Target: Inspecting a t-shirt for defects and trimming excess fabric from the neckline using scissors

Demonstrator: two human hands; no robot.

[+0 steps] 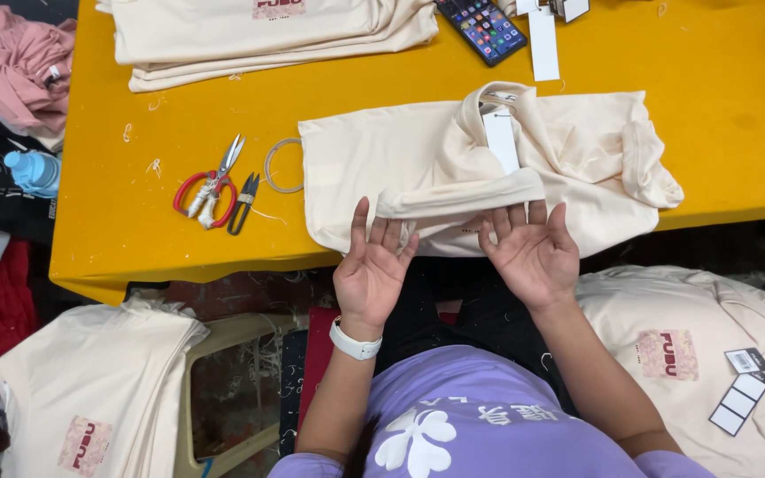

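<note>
Yellow table (117, 230): one cream shirt (418, 168), one phone (482, 28), two scissors (210, 188); left hand (370, 270) and right hand (530, 252) palms up, fingers spread, under shirt's folded edge

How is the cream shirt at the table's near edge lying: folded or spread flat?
Partly folded: the cream shirt has its sleeve and sides turned inward over its body.

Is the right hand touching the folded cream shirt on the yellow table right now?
Touching. The head view shows the right hand palm up, its fingertips tucked under the folded sleeve of the cream shirt.
</note>
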